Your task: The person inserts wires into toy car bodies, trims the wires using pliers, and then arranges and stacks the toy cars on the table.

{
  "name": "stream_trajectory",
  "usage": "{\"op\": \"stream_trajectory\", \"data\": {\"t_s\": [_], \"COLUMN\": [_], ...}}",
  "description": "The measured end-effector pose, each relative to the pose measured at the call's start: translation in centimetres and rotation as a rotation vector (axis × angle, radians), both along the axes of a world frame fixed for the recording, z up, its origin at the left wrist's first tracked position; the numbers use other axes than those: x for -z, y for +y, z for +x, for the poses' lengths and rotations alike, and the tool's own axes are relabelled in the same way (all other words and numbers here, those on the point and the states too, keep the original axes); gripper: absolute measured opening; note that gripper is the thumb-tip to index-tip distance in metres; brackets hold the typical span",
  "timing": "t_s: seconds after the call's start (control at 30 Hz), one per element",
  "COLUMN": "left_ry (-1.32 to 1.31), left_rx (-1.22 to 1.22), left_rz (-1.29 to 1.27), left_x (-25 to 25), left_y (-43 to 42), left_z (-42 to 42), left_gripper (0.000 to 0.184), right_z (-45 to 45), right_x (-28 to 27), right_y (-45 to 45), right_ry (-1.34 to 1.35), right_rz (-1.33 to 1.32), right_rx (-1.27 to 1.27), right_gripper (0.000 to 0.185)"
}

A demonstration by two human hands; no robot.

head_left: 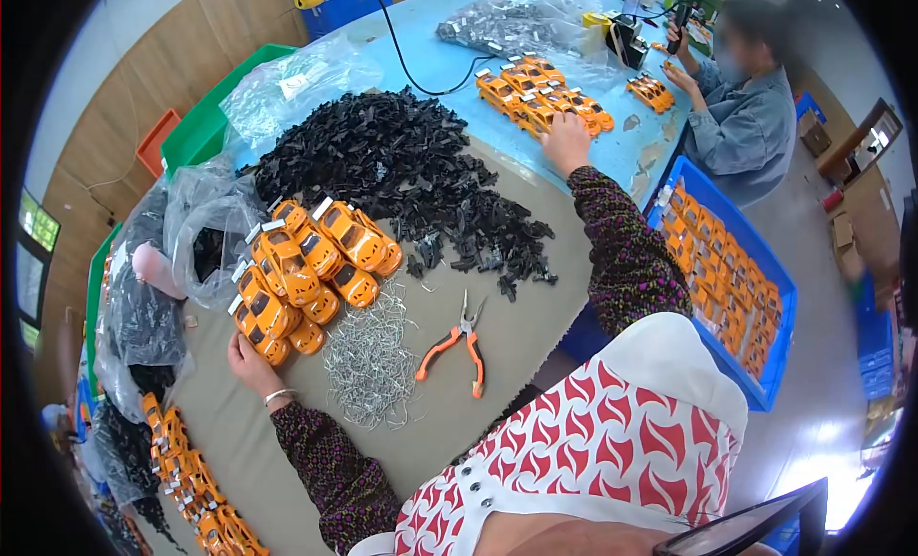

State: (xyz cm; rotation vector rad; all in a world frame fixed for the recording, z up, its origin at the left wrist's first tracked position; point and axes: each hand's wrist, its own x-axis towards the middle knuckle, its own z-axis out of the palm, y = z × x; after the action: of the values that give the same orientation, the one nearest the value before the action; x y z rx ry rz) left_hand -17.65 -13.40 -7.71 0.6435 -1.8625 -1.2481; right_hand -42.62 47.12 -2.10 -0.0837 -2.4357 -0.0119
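Note:
My left hand (252, 365) is at the lower left edge of a stack of orange toy cars (287, 269), its fingers against the lowest cars. Farther off, my right hand (566, 143) rests on the near side of another group of orange cars (526, 87) on the blue tabletop; its fingertips are partly hidden among them. Between my arms lie a heap of thin metal pins (371, 360) and pliers (457, 350) with orange handles, their jaws slightly apart. Behind them spreads a large pile of small black parts (373, 154).
A blue crate (786, 317) of orange cars stands to the right. A co-worker (741, 107) sits at the upper right, near a few cars (650, 92). More cars (196, 479) line the lower left. Plastic bags (296, 87) and a black cable (402, 64) lie at the back.

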Motion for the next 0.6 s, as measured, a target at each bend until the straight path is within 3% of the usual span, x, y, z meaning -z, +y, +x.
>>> {"op": "stream_trajectory", "data": {"t_s": [0.27, 0.37, 0.43, 0.53, 0.6], "left_ry": [-0.018, -0.042, -0.075, -0.03, 0.018], "left_rx": [-0.02, -0.044, -0.1, -0.13, -0.115], "left_rz": [0.026, -0.015, -0.097, -0.11, -0.178], "left_x": [0.1, -0.5, -0.7, -0.8, -0.8], "left_y": [0.0, 0.7, 1.0, 1.3, 1.5], "left_z": [0.1, 0.2, 0.6, 0.2, 0.2], "left_gripper": [0.026, 0.025, 0.023, 0.021, 0.02], "right_z": [0.0, -1.2, -1.7, -4.0, -3.7], "right_x": [-1.3, -0.8, -0.3, 0.9, -0.7], "right_y": [-2.0, -1.7, -1.3, 1.1, 1.4], "right_ry": [-0.248, -0.263, -0.284, -0.313, -0.487], "right_rz": [-0.215, -0.069, -0.084, -0.132, -0.258], "right_rx": [0.093, 0.117, 0.059, -0.113, -0.068], "right_gripper": [0.061, 0.07, 0.069, 0.046, 0.047]}}
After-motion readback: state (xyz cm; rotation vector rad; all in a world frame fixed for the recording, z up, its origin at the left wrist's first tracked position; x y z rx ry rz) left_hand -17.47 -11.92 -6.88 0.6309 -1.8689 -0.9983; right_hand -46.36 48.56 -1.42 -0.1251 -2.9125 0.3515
